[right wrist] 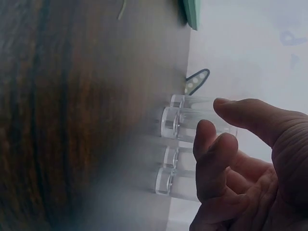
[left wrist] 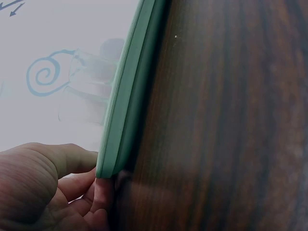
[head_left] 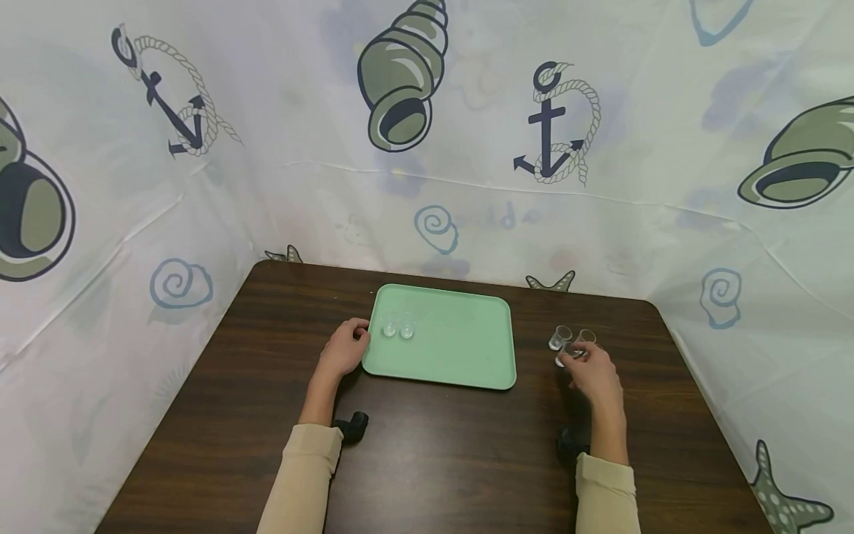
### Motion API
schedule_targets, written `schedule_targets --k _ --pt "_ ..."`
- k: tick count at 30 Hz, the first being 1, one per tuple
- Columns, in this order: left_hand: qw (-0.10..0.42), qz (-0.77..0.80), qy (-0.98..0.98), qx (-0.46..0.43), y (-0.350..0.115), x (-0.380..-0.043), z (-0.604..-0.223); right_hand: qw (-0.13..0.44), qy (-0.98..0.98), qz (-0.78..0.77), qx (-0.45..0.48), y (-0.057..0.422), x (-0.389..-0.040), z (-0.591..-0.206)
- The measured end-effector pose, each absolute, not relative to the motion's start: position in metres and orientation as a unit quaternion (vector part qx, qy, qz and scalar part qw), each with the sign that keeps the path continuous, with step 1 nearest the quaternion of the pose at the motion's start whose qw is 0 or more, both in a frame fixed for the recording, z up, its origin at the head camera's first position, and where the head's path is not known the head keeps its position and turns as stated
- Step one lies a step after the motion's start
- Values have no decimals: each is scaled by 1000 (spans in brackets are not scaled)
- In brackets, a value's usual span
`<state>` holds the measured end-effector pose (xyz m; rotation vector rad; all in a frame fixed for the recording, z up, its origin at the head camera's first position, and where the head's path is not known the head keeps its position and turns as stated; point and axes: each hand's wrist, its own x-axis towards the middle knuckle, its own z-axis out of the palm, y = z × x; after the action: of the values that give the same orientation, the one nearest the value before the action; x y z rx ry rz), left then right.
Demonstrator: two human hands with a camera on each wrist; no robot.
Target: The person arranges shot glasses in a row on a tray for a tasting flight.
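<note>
My left hand (head_left: 345, 346) pinches the left rim of a pale green tray (head_left: 454, 337). In the left wrist view, the thumb (left wrist: 77, 158) lies along the top of the tray's edge, with curled fingers beneath. Two small clear shot glasses (head_left: 407, 330) stand upright side by side at the tray's left. Right of the tray, my right hand (head_left: 596, 374) holds the nearest of several similar shot glasses, thumb on one side and fingers on the other. In the right wrist view, that shot glass (right wrist: 169, 123) is partly covered by the fingertips; its neighbours (right wrist: 163, 182) stand close beside it.
Everything lies on a dark wood table (head_left: 460, 460). A pale cloth (head_left: 300, 111) printed with shells and anchors hangs behind it and at both sides. Black wrist straps (head_left: 353, 428) with cameras sit on both forearms.
</note>
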<state>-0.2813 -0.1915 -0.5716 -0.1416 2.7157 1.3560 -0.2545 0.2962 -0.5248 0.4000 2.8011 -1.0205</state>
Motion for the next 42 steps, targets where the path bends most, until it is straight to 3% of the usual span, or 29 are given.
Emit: schedule_targets --k 23,42 --pt "56 443 894 -47 -189 -286 -573 55 919 -373 117 302 -255 -531" --pt "55 445 893 -48 -193 -283 -577 21 900 -428 74 272 -258 -514"
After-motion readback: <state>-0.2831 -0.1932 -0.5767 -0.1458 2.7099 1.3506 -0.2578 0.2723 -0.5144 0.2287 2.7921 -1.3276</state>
